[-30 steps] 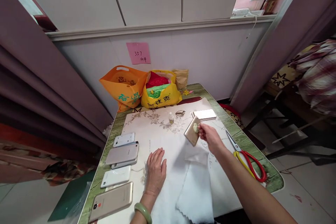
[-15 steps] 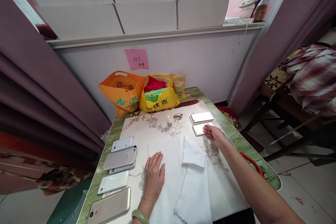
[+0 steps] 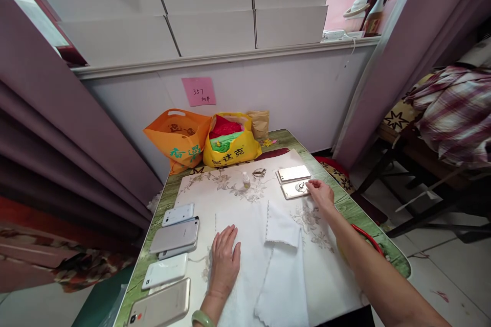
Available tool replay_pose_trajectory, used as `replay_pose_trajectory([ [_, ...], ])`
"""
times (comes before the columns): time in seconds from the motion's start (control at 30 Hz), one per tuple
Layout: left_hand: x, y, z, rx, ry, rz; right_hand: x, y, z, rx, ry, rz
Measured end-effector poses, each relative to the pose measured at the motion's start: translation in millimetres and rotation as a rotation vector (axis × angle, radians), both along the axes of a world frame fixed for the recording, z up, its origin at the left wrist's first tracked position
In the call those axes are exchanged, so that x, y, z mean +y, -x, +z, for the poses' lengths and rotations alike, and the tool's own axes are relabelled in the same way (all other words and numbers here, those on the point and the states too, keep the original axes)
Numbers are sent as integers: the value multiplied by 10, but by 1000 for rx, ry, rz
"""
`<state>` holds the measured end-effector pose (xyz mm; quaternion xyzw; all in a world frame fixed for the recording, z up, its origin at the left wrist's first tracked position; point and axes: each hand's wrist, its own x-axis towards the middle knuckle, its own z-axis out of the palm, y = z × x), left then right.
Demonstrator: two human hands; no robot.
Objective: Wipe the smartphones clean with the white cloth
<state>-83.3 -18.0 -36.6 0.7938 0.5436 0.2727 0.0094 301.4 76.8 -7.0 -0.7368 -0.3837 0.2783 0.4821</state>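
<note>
My right hand point(image 3: 321, 195) rests at the right end of a gold phone point(image 3: 293, 190) lying flat on the floral mat, fingers loosely curled and touching its edge, nothing gripped. A second gold phone point(image 3: 293, 173) lies just behind it. My left hand point(image 3: 224, 261) lies flat and open on the white cloth point(image 3: 282, 260), palm down. A green bangle point(image 3: 201, 318) is on that wrist. Several phones point(image 3: 174, 237) lie in a column along the table's left edge.
A small bottle point(image 3: 246, 180) and a ring-like item point(image 3: 260, 172) stand mid-table. Orange point(image 3: 177, 138) and yellow point(image 3: 228, 144) bags sit at the far end against the wall. Red-handled scissors point(image 3: 366, 237) lie partly hidden by my right arm. A chair with plaid cloth point(image 3: 452, 112) is at right.
My right hand held the gold phone tilted up in the air; it has laid the phone flat beside the other gold phone and now rests at its edge. The left hand stayed put.
</note>
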Motion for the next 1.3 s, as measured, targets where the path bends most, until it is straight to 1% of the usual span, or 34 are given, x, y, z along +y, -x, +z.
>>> replay_pose_trajectory([
  [0.07,2,2,-5,-1,1,-1,-13,-49,40,-180,-35,56],
  [0.13,4,4,-12,-9,-7,1,-23,-51,65,-338,-76,149],
  [0.2,5,6,-19,-15,-18,2,-38,-23,59,-471,-116,241],
  [0.27,3,8,-24,-15,-24,0,-70,11,21,-581,-145,296],
  [0.4,-5,10,-25,1,-22,-3,-206,51,-96,-748,-162,305],
  [0.57,-7,2,-19,8,-17,-3,-397,82,-198,-1083,-157,276],
  [0.67,-6,-4,-16,-2,-16,-6,-409,83,-229,-1109,-165,272],
  [0.83,-13,-5,-12,3,-14,-5,-369,38,-255,-1038,-169,287],
  [0.97,-17,-2,-9,10,-18,-5,-469,56,-232,-1064,-154,311],
  [1.13,-12,-10,0,17,-10,-2,-567,127,-142,-1158,-45,346],
  [1.23,-10,-16,4,24,-4,1,-531,139,-123,-1167,39,353],
  [1.3,-11,-16,1,26,3,0,-484,144,-128,-1173,65,359],
])
